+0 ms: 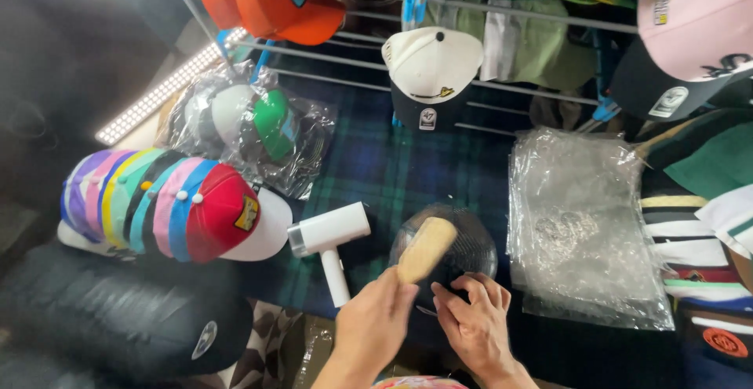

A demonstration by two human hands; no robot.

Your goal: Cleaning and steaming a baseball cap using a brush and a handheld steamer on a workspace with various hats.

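Dark cap [459, 257] is sitting in a clear plastic cover (crown up) on the plaid counter [392, 173], just above both hands. Left hand [375, 328] is clenching a wooden brush [426, 249] over the cap. Right hand [473, 322] is pinching the cap's near edge, fingers curled.

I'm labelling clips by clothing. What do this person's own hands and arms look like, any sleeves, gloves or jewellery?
Both the left hand and right hand are bare: no gloves, rings or watch visible. The forearms show no sleeves as far as the frame's bottom edge.
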